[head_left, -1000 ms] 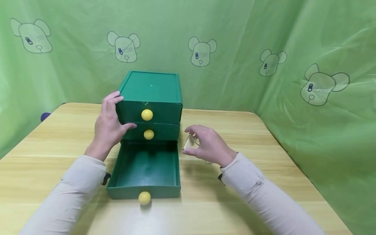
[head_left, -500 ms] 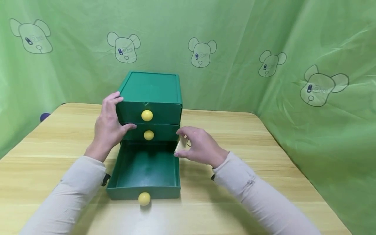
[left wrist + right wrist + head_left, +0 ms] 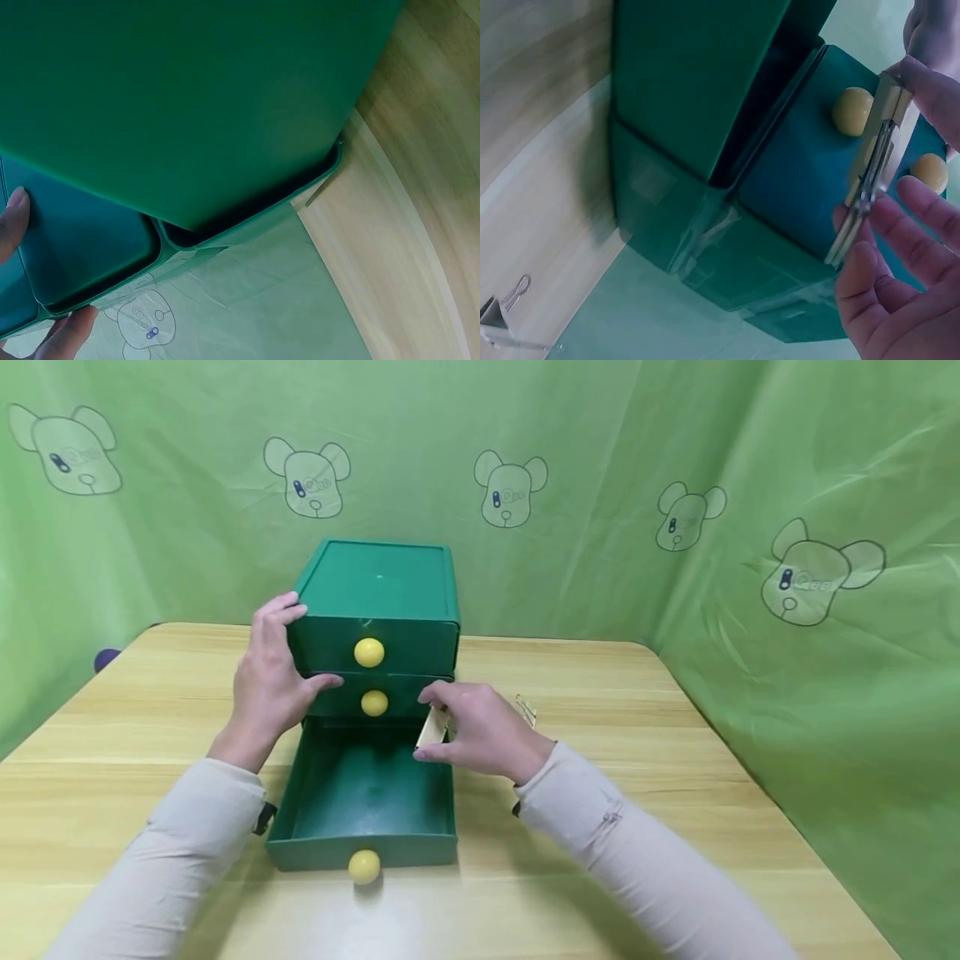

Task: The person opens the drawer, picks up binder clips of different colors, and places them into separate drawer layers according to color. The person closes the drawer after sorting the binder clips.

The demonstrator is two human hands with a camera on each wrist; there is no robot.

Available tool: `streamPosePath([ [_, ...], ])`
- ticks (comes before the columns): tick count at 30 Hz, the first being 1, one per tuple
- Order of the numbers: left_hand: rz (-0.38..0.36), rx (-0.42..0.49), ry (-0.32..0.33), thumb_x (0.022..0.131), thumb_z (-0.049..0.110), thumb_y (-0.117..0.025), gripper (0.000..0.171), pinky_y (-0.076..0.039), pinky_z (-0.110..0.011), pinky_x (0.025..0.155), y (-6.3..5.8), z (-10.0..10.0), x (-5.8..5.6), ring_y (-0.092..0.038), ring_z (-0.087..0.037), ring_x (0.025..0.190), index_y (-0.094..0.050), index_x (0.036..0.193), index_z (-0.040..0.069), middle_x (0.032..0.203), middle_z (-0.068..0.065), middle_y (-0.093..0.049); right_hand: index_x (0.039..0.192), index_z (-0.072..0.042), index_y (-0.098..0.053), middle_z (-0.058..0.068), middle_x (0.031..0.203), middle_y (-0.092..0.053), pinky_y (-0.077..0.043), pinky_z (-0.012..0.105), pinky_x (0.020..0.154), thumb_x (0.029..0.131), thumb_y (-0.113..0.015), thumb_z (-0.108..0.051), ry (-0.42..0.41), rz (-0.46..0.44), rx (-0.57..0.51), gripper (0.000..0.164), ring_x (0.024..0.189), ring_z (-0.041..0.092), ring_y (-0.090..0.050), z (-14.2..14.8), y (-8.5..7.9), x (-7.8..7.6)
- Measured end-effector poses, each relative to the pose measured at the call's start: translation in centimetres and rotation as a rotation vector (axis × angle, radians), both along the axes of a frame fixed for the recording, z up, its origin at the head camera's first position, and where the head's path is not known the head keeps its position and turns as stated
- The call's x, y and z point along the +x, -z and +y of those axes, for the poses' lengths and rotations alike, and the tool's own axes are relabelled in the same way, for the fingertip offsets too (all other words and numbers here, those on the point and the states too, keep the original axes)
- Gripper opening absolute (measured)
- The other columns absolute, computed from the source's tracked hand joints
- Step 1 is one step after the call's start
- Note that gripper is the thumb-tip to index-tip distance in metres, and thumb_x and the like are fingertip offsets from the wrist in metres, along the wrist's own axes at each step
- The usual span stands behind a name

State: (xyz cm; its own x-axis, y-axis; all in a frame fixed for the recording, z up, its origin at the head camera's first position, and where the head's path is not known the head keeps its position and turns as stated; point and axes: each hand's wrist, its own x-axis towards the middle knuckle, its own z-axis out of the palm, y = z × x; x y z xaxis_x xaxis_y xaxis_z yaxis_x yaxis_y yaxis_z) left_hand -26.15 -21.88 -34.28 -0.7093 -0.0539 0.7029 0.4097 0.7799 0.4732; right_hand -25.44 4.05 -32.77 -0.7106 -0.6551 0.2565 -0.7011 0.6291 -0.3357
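Note:
A green three-drawer cabinet (image 3: 378, 581) with round yellow knobs stands on the table. Its bottom drawer (image 3: 367, 785) is pulled out and has nothing in it. My left hand (image 3: 266, 685) grips the cabinet's left front edge, thumb across the middle drawer's front and fingers along the side. Over the right rim of the pulled-out drawer, my right hand (image 3: 487, 731) pinches a gold binder clip (image 3: 433, 727) between thumb and fingers. The right wrist view shows this clip edge-on, its wire handles folded near the fingers.
Another binder clip (image 3: 527, 711) lies on the wooden table (image 3: 637, 777) right of the cabinet, partly behind my right hand. A green curtain (image 3: 585, 568) with printed bear heads hangs at the back and sides. The drawer's front knob (image 3: 364, 867) juts toward me.
My right hand has carried the binder clip leftward, from beside the cabinet to over the drawer's right rim. The other clip has come into sight behind it. My left hand keeps its hold.

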Motion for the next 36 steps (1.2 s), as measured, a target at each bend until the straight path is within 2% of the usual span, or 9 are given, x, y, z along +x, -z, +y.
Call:
streamPosePath([
  [5,-0.007,0.000,0.002,0.064,0.000,-0.090,0.092,-0.037,-0.060,0.101,-0.1,0.0,0.1,-0.040,-0.043,0.129,-0.032,0.135,0.002,0.149,-0.014,-0.032,0.120,-0.007,-0.061,0.003,0.102,-0.066,-0.052,0.023,0.074,0.075,-0.085,-0.034,-0.006,-0.028,0.024,0.058,0.081,0.015,-0.058,-0.8,0.1,0.4],
  [13,-0.015,0.004,0.002,0.064,0.000,-0.090,0.092,-0.037,-0.061,0.101,-0.1,0.3,0.4,-0.041,-0.044,0.128,-0.032,0.135,0.002,0.149,-0.014,-0.032,0.118,-0.009,-0.061,0.000,0.094,-0.066,-0.051,0.022,0.072,0.078,-0.082,-0.037,-0.064,-0.021,0.038,0.054,0.077,0.013,-0.057,-1.8,0.6,1.1],
  [21,-0.019,0.006,-0.004,0.065,0.000,-0.089,0.091,-0.037,-0.060,0.101,-0.2,0.2,0.4,-0.041,-0.043,0.128,-0.032,0.136,0.002,0.149,-0.014,-0.032,0.117,-0.008,-0.062,0.002,0.096,-0.067,-0.051,0.020,0.073,0.077,-0.083,-0.036,-0.096,-0.027,0.040,0.053,0.082,0.018,-0.061,-2.7,0.9,1.5],
  [30,-0.002,-0.005,-0.001,0.064,0.000,-0.089,0.091,-0.038,-0.059,0.101,-0.1,0.2,0.2,-0.040,-0.043,0.129,-0.032,0.135,0.001,0.149,-0.015,-0.032,0.116,-0.009,-0.063,-0.002,0.091,-0.065,-0.049,0.018,0.070,0.077,-0.083,-0.036,-0.112,-0.006,0.054,0.052,0.077,0.012,-0.055,-3.0,1.2,1.7],
  [32,0.000,-0.003,-0.001,0.064,-0.001,-0.089,0.091,-0.038,-0.059,0.101,-0.1,0.2,0.2,-0.041,-0.043,0.128,-0.032,0.135,0.001,0.148,-0.015,-0.032,0.116,-0.008,-0.063,-0.001,0.093,-0.066,-0.049,0.018,0.071,0.077,-0.083,-0.036,-0.117,-0.008,0.061,0.051,0.078,0.013,-0.056,-3.0,1.3,1.8],
  [36,-0.001,-0.003,-0.002,0.064,-0.001,-0.089,0.091,-0.039,-0.060,0.100,-0.1,0.2,0.3,-0.041,-0.043,0.127,-0.032,0.135,0.001,0.148,-0.015,-0.032,0.118,-0.008,-0.063,0.003,0.106,-0.069,-0.051,0.023,0.085,0.080,-0.081,-0.035,-0.120,-0.015,0.081,0.050,0.092,0.017,-0.062,-3.0,1.4,1.8],
])
